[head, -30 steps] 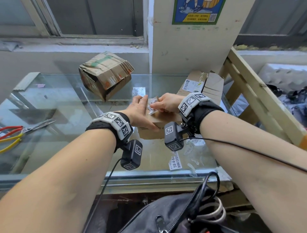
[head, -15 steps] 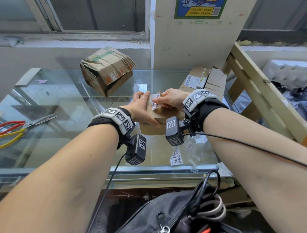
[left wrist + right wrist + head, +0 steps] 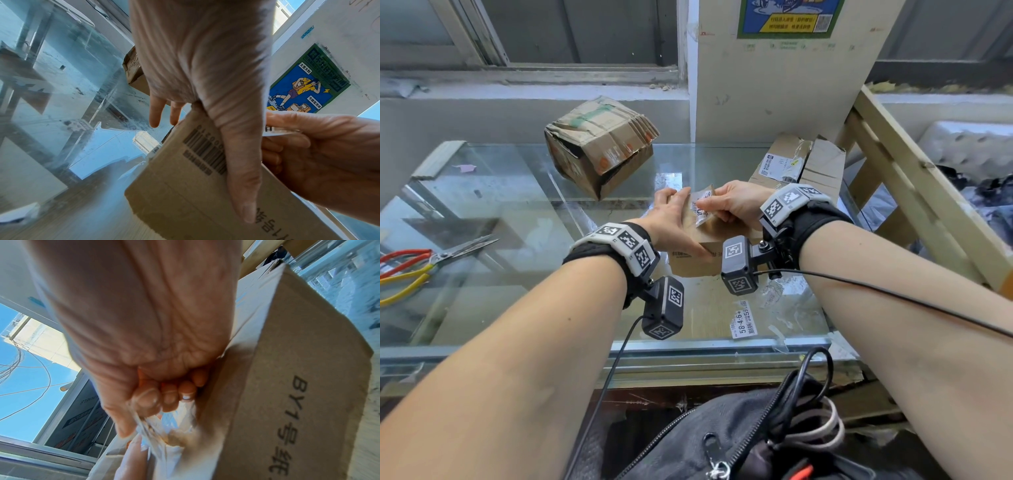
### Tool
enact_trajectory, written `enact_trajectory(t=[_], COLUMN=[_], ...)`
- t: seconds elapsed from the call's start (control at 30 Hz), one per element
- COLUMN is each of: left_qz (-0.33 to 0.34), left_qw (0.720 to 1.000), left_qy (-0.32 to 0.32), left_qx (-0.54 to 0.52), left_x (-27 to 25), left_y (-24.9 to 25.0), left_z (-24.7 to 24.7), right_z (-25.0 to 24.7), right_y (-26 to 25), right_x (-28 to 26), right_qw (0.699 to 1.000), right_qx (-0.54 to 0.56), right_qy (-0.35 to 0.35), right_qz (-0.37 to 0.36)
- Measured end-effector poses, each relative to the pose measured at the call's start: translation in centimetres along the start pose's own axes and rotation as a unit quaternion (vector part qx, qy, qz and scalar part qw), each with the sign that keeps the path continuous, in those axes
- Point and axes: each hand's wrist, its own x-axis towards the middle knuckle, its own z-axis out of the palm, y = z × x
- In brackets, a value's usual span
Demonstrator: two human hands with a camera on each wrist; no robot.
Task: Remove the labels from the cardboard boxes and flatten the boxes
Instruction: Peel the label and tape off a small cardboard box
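Cardboard box (image 3: 709,240) sits on the glass bench (image 3: 517,219) between both hands, brown, with a printed barcode on the side under the left thumb and dark printed characters along its near face. Its white label (image 3: 700,209) is partly peeled up from the top face, crumpled and lifted at one edge. The right hand (image 3: 739,204) pinches that loose edge between thumb and curled fingers (image 3: 170,395), the other fingers folded into the palm. The left hand (image 3: 674,226) holds the box, thumb laid straight along the near side, fingers (image 3: 156,112) reaching over the top towards the far side; two of them show straight and slightly apart in the left wrist view.

Just beyond the right hand's fingers stands a second box (image 3: 801,164) with open flaps and a white shipping label on it. Well beyond the left hand's fingers a crushed box (image 3: 599,150) with green tape rests tilted on one corner. On the glass near the wrists lie a loose label (image 3: 744,323) with printed digits and scraps of clear tape. Far off to the left of the left hand lie scissors (image 3: 424,265) with red and yellow handles.
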Motion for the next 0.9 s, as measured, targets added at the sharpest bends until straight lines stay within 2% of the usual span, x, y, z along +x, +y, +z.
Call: enact_trajectory(t=[0.43, 0.9], left_qz=[0.000, 0.002], left_qw=[1.000, 1.000], left_qy=[0.002, -0.001], left_qx=[-0.004, -0.009], left_x=[0.5, 0.5], left_y=[-0.5, -0.4], left_z=[0.1, 0.1], right_z=[0.0, -0.3], right_y=[0.8, 1.3], right_x=[0.2, 0.3], right_qw=[0.993, 0.983], right_qx=[0.114, 0.182], right_qy=[-0.005, -0.028], right_qz=[-0.013, -0.010])
